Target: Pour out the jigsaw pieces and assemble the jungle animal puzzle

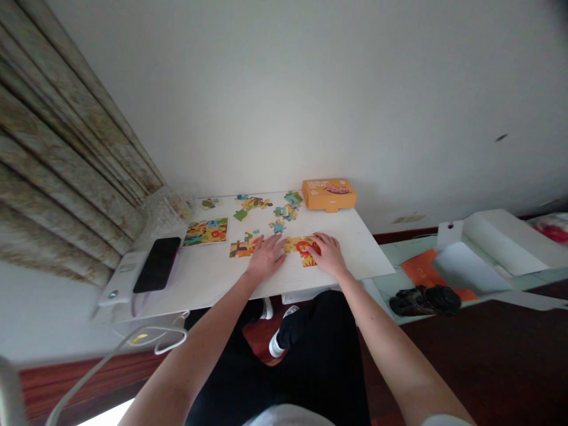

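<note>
On the white table, my left hand (267,258) lies palm down with its fingers spread over a partly joined jigsaw puzzle (240,249). Its fingertips cover some of the joined pieces. My right hand (329,253) rests at the right end, thumb and fingers apart, touching puzzle pieces with a red-maned lion (309,258). A blue puzzle piece (278,226) lies just beyond my left fingertips. Farther back are loose puzzle pieces (254,203), with more pieces (288,208) near the box. Left of the puzzle is a colourful picture card (206,231).
An orange puzzle box (329,195) stands at the back right corner. At the left are a black phone (157,264), a white box (122,277) and clear plastic wrap (160,214). A white cable (110,352) hangs in front. Right of the table sits an open white box (470,267) and a black object (425,300).
</note>
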`<action>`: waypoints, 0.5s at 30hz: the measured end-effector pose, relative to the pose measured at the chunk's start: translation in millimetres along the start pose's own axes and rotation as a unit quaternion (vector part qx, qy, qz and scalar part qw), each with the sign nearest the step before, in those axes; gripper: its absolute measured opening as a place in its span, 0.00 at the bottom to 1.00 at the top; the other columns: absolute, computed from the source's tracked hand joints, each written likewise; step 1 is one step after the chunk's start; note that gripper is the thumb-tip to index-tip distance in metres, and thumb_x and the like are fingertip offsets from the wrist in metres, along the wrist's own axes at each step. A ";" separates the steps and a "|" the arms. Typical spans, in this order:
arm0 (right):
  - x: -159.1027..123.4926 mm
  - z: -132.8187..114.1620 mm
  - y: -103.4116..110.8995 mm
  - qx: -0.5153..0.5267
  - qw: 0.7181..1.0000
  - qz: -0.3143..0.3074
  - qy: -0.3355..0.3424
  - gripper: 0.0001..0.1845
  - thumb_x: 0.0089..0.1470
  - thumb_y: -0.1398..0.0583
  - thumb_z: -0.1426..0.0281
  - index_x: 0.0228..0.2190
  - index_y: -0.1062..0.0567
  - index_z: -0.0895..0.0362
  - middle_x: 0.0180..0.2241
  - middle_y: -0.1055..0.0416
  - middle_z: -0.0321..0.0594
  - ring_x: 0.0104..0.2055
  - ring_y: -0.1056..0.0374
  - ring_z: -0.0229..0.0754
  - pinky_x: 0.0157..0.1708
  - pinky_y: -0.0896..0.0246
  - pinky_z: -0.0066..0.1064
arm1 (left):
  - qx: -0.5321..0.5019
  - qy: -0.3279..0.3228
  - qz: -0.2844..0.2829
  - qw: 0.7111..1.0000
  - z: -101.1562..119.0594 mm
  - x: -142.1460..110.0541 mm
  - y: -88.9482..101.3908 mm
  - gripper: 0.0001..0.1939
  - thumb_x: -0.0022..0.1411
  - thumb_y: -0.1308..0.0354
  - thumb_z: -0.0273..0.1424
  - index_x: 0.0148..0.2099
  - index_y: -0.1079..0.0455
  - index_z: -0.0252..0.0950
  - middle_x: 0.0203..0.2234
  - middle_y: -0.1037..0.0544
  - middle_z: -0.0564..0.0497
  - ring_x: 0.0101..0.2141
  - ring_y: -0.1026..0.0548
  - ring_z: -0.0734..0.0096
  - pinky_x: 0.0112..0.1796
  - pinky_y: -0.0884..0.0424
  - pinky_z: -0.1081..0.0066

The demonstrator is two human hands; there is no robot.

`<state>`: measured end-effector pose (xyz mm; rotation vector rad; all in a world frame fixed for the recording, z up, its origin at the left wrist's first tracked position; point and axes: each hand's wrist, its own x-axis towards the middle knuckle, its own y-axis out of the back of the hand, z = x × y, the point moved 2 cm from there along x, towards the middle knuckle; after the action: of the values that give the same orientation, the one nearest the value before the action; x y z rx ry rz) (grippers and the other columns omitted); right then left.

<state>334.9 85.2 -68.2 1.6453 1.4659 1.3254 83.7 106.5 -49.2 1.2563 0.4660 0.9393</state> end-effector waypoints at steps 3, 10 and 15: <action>1.1 2.2 0.2 0.031 1.000 0.002 0.000 0.21 0.67 0.44 0.56 0.55 0.23 0.51 0.61 0.29 0.48 0.65 0.37 0.52 0.64 0.45 0.50 | 0.012 0.042 0.022 0.999 -26.1 -14.5 10.5 0.24 0.70 0.46 0.37 0.67 0.33 0.43 0.66 0.31 0.44 0.67 0.35 0.54 0.70 0.50 0.46; 7.3 -26.2 -7.0 -0.033 0.994 -0.098 0.022 0.25 0.67 0.44 0.54 0.61 0.27 0.46 0.68 0.37 0.44 0.71 0.45 0.58 0.68 0.56 0.62 | -0.037 0.042 -0.006 0.998 -49.0 -17.0 16.6 0.28 0.66 0.41 0.39 0.67 0.33 0.42 0.65 0.29 0.45 0.66 0.35 0.52 0.69 0.49 0.45; 9.6 -40.2 -7.1 -0.069 0.989 -0.128 0.024 0.24 0.69 0.47 0.56 0.62 0.29 0.43 0.69 0.39 0.41 0.71 0.46 0.58 0.68 0.57 0.63 | -0.074 0.065 0.004 0.995 -50.0 -12.2 15.4 0.23 0.65 0.38 0.38 0.61 0.29 0.43 0.59 0.24 0.46 0.63 0.30 0.55 0.69 0.49 0.47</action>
<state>294.5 88.2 -57.4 1.2977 1.5199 1.2961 33.9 126.6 -51.2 1.0690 0.4847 1.0484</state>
